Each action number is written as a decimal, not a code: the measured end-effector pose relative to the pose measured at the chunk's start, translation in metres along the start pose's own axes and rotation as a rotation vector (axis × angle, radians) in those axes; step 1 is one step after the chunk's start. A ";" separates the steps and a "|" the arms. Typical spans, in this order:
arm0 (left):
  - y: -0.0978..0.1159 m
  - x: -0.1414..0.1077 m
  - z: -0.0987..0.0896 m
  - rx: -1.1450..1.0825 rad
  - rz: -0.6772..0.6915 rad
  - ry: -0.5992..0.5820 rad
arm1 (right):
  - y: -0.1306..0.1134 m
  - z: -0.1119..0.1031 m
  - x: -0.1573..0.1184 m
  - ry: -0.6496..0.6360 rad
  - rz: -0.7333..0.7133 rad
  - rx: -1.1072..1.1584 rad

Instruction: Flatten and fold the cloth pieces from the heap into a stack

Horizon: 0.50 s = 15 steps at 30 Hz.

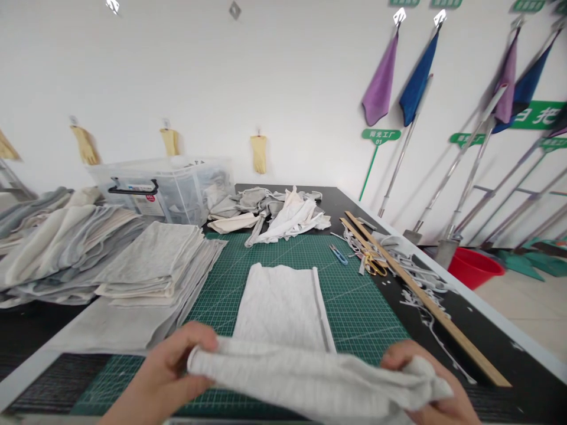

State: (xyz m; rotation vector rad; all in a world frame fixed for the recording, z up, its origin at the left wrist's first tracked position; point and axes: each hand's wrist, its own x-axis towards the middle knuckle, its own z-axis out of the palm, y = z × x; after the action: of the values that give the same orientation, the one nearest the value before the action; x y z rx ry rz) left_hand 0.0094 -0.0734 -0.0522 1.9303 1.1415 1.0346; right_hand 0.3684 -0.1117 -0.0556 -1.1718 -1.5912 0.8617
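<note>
A light grey cloth (310,378) is stretched between my two hands above the near edge of the green cutting mat (358,307). My left hand (177,366) pinches its left end between thumb and fingers. At the right end, my right hand (425,383) grips a bunched part, and some of its fingers are hidden by the fabric. Beyond the held cloth, a pale grey fabric piece (281,304) lies flat on the mat, its near edge covered by the held cloth.
Folded cloth stacks (150,260) stand at left, before a clear plastic box (177,189). Loose cloths (292,218) are heaped at the back. Blue snips (338,254), gold-handled scissors (374,265), fabric scraps and a wooden strip (425,298) lie at right. A red bucket (473,268) is beyond the table.
</note>
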 end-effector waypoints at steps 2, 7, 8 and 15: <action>0.003 0.030 0.000 -0.171 -0.088 0.121 | -0.005 0.005 0.033 0.065 0.000 0.123; -0.015 0.111 0.005 -0.448 -0.187 0.149 | 0.008 0.017 0.119 0.158 0.129 0.409; -0.025 0.126 0.008 -0.446 -0.215 0.132 | 0.015 0.020 0.135 0.155 0.152 0.412; -0.103 0.184 0.037 0.020 -0.395 0.053 | 0.079 0.039 0.198 0.071 0.268 -0.131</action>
State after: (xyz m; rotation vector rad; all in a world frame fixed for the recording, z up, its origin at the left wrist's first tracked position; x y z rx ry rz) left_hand 0.0589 0.1298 -0.1012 1.6088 1.4928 0.8626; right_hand 0.3360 0.1008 -0.0839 -1.5173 -1.4712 0.8846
